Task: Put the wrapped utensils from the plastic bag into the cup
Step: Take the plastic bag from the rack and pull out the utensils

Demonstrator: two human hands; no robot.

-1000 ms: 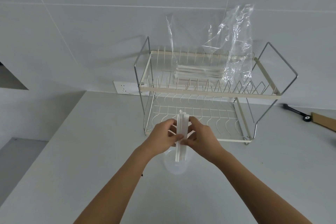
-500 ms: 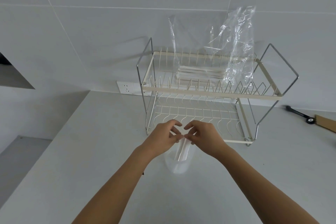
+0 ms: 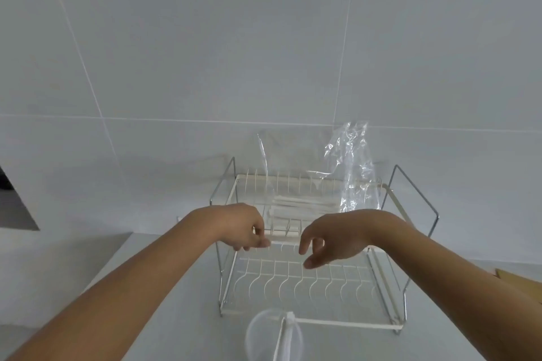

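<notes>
A clear plastic cup (image 3: 258,340) stands on the counter at the bottom of the view with white wrapped utensils (image 3: 284,337) upright inside it. On the top tier of the dish rack (image 3: 378,328) lies a clear plastic bag (image 3: 355,173), open toward me, holding a stack of wrapped utensils (image 3: 305,204). My left hand (image 3: 240,227) hovers at the rack's top front rail with fingers loosely curled and nothing in them. My right hand (image 3: 331,239) hangs beside it, fingers apart and empty, in front of the bag's mouth.
The two-tier wire rack has tall metal side handles (image 3: 416,205). A white tiled wall (image 3: 264,38) rises directly behind it. A brown cardboard piece (image 3: 519,283) lies on the counter at the right edge. A dark opening (image 3: 14,205) shows at the left.
Both hands let go of the wrapped utensils, which now stand in the cup, and rose to the rack's top tier. The camera tilted upward.
</notes>
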